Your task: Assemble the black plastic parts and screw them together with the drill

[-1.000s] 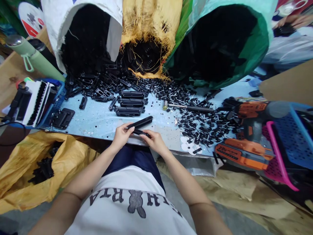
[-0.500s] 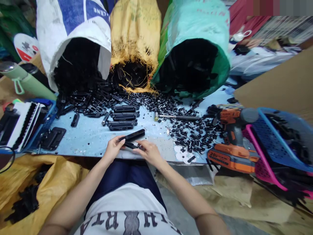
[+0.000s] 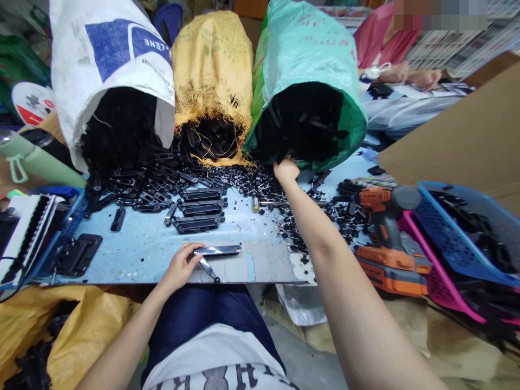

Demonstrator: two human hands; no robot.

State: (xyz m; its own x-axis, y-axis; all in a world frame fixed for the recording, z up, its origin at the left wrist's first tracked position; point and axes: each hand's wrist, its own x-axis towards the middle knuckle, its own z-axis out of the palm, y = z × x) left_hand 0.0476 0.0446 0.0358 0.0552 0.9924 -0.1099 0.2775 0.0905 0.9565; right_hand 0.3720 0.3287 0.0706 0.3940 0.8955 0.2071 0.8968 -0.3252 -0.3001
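My left hand (image 3: 184, 264) grips the left end of a long black bar (image 3: 221, 250) at the front of the blue table. A shorter black arm (image 3: 208, 267) hangs at an angle from the held end, so the two form a V. My right hand (image 3: 286, 169) reaches across to the lower lip of the green sack (image 3: 353, 135); its fingertips are hidden among black parts. Small black pieces with metal pins (image 3: 260, 181) lie around that hand. Behind my left hand, several assembled black bars (image 3: 199, 222) rest in a stack of rows.
A white sack (image 3: 117, 67) and a yellow sack (image 3: 213, 70) spill black parts onto the table. An orange cordless drill (image 3: 390, 260) stands right, beside a blue basket (image 3: 459, 238). A hammer (image 3: 255, 204) lies mid-table. Another person's hands (image 3: 424, 78) show at the back right.
My right hand has let go of the black parts and moved up and forward to the green sack. My left hand keeps hold of the bar, which now lies lower near the tabletop.
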